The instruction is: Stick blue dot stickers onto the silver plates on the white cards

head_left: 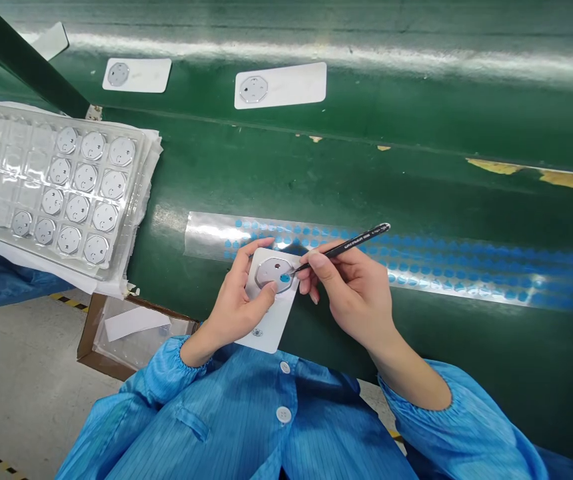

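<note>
Your right grip (pixel 356 293): closed on black tweezers (pixel 354 247), tip at a blue dot (pixel 285 278) on the disc (pixel 266 269); left grip (pixel 236 303): clamped on the white card (pixel 269 337), before your coat (pixel 246 407); card tilting could leave the dot crooked

At the surface's (pixel 441 360) left edge, one tray (pixel 11 159) is holding thirteen discs (pixel 77 208); three cards (pixel 294 85) are lying toward the far edge, one strip (pixel 416 270) nearer; two hands (pixel 236 303) are holding one card (pixel 269 328), one tool (pixel 359 241).
</note>
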### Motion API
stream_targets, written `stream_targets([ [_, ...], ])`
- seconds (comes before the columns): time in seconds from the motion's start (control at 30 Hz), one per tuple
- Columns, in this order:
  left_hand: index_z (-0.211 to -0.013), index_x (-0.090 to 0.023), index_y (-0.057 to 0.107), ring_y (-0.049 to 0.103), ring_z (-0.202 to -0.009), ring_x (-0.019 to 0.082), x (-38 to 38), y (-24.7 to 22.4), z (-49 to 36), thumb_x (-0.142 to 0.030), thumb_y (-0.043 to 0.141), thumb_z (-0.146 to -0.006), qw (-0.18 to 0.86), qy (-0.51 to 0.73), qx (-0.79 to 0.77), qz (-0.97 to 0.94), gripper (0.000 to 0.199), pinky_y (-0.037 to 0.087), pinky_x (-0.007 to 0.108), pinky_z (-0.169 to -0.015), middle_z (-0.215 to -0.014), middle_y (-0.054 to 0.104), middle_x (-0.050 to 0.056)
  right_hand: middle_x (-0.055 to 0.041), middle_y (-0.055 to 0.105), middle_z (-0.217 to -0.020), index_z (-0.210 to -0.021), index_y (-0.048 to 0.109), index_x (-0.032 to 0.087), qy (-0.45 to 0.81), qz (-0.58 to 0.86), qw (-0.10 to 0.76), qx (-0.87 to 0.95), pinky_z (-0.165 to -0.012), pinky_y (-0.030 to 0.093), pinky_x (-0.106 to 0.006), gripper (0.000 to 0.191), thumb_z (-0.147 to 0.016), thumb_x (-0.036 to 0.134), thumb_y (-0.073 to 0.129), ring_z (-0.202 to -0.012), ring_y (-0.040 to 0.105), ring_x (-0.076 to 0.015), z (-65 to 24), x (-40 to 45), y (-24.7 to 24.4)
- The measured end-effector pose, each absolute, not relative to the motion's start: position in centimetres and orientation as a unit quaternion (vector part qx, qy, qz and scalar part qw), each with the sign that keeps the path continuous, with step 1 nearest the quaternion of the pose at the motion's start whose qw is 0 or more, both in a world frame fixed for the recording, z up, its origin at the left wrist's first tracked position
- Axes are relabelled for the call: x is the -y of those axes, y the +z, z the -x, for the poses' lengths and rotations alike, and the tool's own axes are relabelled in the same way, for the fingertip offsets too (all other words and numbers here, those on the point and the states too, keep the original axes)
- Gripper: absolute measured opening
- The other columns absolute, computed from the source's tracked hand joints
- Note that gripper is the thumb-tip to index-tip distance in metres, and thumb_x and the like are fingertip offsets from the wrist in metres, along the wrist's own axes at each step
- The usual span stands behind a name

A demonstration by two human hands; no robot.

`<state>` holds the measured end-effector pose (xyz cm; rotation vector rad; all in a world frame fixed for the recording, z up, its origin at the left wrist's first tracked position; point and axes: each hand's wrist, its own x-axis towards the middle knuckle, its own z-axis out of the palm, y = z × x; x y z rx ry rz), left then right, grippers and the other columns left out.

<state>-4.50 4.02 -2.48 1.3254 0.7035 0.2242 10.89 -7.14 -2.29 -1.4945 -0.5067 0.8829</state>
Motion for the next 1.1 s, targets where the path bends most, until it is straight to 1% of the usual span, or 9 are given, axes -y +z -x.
stream_targets([
  [0.2, -0.152, -0.029, 0.045, 0.067, -0.094, 0.02, -3.96, -2.75, 4.76, -0.031, 0.069, -0.099, 0.729, 0.105, -0.315, -0.599, 0.058, 0.053, 0.032, -0.086, -0.12, 0.071, 0.006, -0.0025, 0.071, -0.07, -0.092, 0.07, 0.021, 0.392, 0.647, 0.618, 0.216, -0.045, 0.053, -0.027, 0.035, -0.097, 0.056, 0.075, -0.054, 0.064, -0.0148, -10.8, 7.19, -2.44],
  [0.37, -0.152, -0.029, 0.046, 0.066, -0.086, 0.018, -4.02, -2.79, 4.88, -0.032, 0.069, -0.099, 0.726, 0.103, -0.315, -0.602, 0.059, 0.052, 0.033, -0.085, -0.113, 0.072, 0.005, -0.0022, 0.071, -0.068, -0.09, 0.071, 0.021, 0.398, 0.631, 0.631, 0.209, -0.043, 0.053, -0.025, 0.035, -0.096, 0.055, 0.076, -0.052, 0.064, -0.0144, -10.84, 7.09, -2.32],
  [0.63, -0.151, -0.031, 0.046, 0.065, -0.081, 0.017, -3.95, -2.71, 4.91, -0.032, 0.069, -0.099, 0.722, 0.11, -0.307, -0.61, 0.057, 0.053, 0.034, -0.081, -0.113, 0.073, 0.005, -0.0021, 0.072, -0.07, -0.092, 0.071, 0.02, 0.395, 0.63, 0.629, 0.225, -0.044, 0.054, -0.024, 0.032, -0.099, 0.05, 0.074, -0.052, 0.065, -0.013, -10.85, 7.26, -2.63],
  [0.8, -0.151, -0.031, 0.046, 0.066, -0.082, 0.018, -3.95, -2.82, 4.94, -0.032, 0.069, -0.099, 0.721, 0.109, -0.304, -0.614, 0.057, 0.054, 0.034, -0.079, -0.112, 0.073, 0.005, -0.0015, 0.072, -0.071, -0.094, 0.071, 0.02, 0.39, 0.627, 0.634, 0.231, -0.045, 0.054, -0.022, 0.027, -0.1, 0.046, 0.074, -0.053, 0.065, -0.0121, -10.77, 7.23, -2.69],
  [1.1, -0.152, -0.031, 0.046, 0.068, -0.085, 0.02, -3.93, -2.83, 4.92, -0.032, 0.071, -0.098, 0.715, 0.115, -0.307, -0.618, 0.059, 0.056, 0.035, -0.08, -0.113, 0.074, 0.005, -0.0012, 0.072, -0.072, -0.094, 0.071, 0.02, 0.378, 0.629, 0.637, 0.236, -0.044, 0.054, -0.022, 0.027, -0.101, 0.046, 0.073, -0.054, 0.066, -0.0124, -10.59, 7.22, -2.7],
])
